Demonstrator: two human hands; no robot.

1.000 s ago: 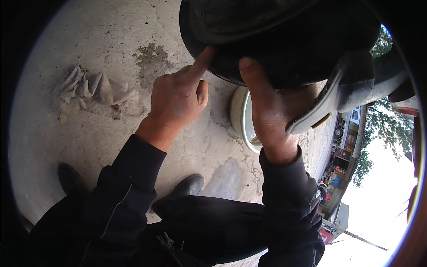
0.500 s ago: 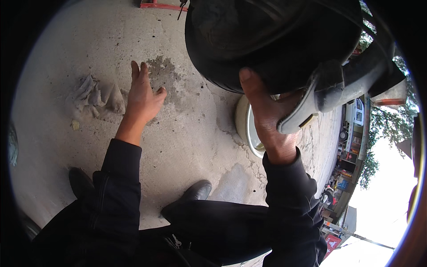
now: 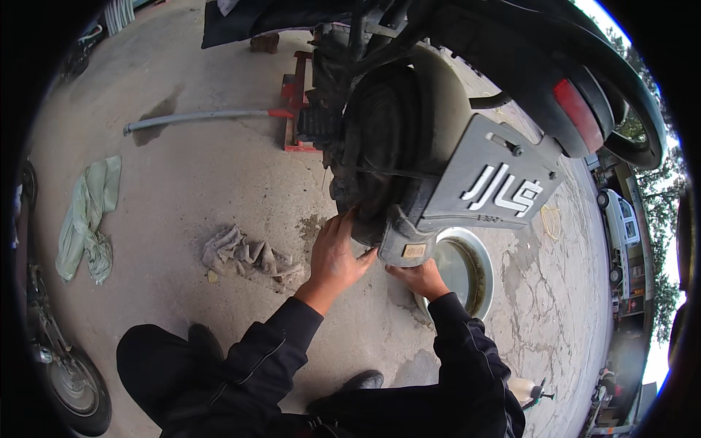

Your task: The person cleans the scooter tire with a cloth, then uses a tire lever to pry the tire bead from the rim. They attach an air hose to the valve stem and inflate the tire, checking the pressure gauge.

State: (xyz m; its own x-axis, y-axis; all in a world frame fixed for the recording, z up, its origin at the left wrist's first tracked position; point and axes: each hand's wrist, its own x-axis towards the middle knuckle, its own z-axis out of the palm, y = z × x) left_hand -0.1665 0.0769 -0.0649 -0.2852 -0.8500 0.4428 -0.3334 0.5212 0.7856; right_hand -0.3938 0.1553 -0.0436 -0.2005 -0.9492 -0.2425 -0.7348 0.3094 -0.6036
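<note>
The rear wheel (image 3: 380, 124) of a motorcycle hangs in front of me, with a dark mudguard (image 3: 404, 237) behind it. My left hand (image 3: 334, 255) is on the lower left of the tyre, fingers curled up behind it and thumb pointing toward the mudguard. At the mudguard's lower end, my right hand (image 3: 422, 279) is closed about the edge, its fingers partly hidden. A dark plate (image 3: 485, 182) with pale characters is bolted above the mudguard. Below and to the right sits a round basin (image 3: 482, 274) with liquid in it, close to my right hand.
A red jack (image 3: 296, 109) with a long grey handle (image 3: 197, 117) stands beyond the wheel. On the concrete lie a crumpled grey rag (image 3: 248, 254) and a pale green sheet (image 3: 91, 219). Another motorcycle's wheel (image 3: 73, 387) is at lower left; a pale spray bottle (image 3: 522, 389) is at lower right.
My left hand, empty and spread over the floor before, has moved right onto the tyre. My right hand has moved lower against the mudguard. The view has shifted, showing more of the motorcycle.
</note>
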